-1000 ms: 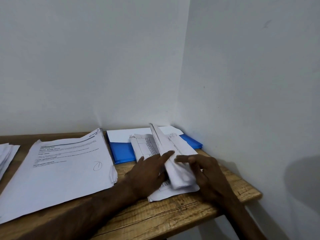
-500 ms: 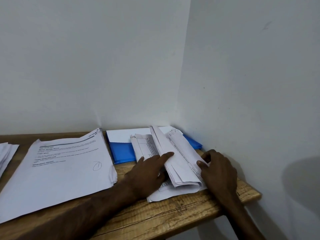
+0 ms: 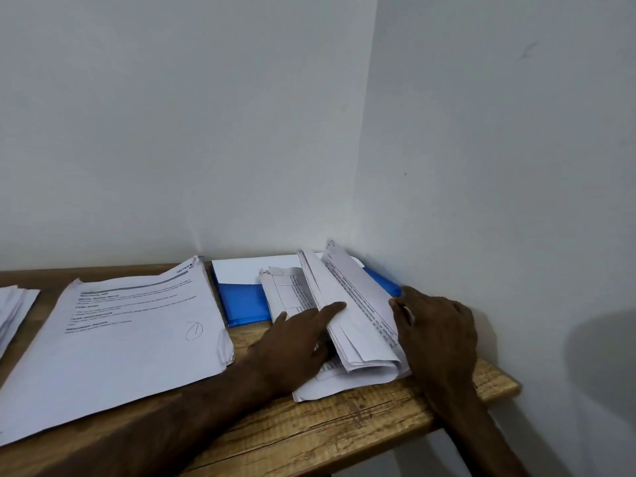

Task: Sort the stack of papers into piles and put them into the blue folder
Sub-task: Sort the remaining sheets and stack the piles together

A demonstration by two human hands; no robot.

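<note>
Left hand (image 3: 296, 342) is pressing flat, fingers straight, on the fanned stack of printed white papers (image 3: 358, 325), which is sitting half on the flat blue folder (image 3: 244, 304). Right hand (image 3: 437, 332) is touching its right edge, can't tell if it's gripping.

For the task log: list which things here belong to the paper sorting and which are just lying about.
Belongs to the job: stack of papers, its top sheets lifted; left hand pressing on it; right hand at its right edge; blue folder partly under it; white sheet on the folder; large pile; small pile at far left.
Just there: wooden table; white walls.
</note>
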